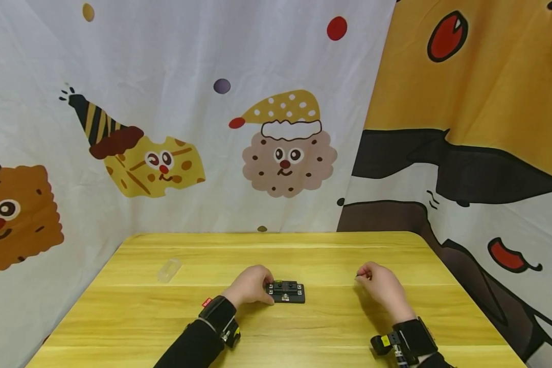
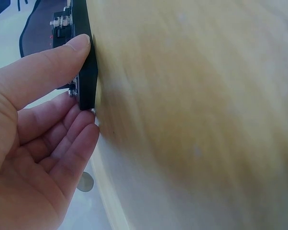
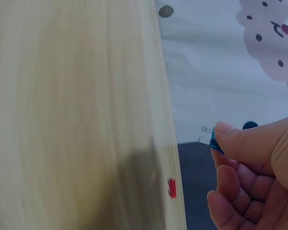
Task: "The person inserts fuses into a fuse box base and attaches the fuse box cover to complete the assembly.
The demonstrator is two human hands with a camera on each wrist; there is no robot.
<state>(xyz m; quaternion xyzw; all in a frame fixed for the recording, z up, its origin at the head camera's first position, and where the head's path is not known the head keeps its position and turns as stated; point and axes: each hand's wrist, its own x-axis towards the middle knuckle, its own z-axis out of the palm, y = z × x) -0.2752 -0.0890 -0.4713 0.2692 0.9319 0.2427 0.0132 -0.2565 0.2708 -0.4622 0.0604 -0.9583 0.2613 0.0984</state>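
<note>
Left hand on the yellow bench, thumb and fingers clasping the black fuse block's edge, right hand well apart, fingers pinching a small blue fuse, clear plastic cover lying far left.

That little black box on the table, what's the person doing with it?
A person sits at a yellow wooden table. Their left hand holds the small black fuse block steady, thumb and fingers gripping its edge as it lies flat on the table. Their right hand, off to the side, pinches a tiny blue fuse with its two metal prongs sticking out. The fuse is not in the block yet. A clear plastic cover lies farther off to the left.
</note>
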